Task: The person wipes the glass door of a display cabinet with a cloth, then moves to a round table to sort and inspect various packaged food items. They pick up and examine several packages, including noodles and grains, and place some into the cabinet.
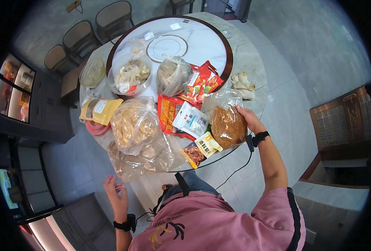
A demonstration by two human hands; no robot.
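My right hand [251,118] rests against the right side of a clear plastic bag of reddish-brown powder or crumbs [228,127]; its fingers are partly hidden. My left hand [116,191] hangs off the table's near edge, fingers loosely bent and holding nothing. Above it lie a crumpled clear bag [148,157] and a knotted bag of pale tan food [135,124]. Between the bags are a white printed pouch [190,120], a red packet [165,114] and a small yellow-and-white sachet [202,149]. Behind them sit more red packets [201,82] and a tied greyish bag [173,75].
A marble-look turntable [201,40] tops the round table [257,62]. On the left are a plastic bowl of bagged food [130,75], a lidded tub [92,72] and a yellow pouch [100,110]. Crumpled cloths [243,83] lie right. Chairs [113,15] stand behind; a cable [240,171] hangs nearby.
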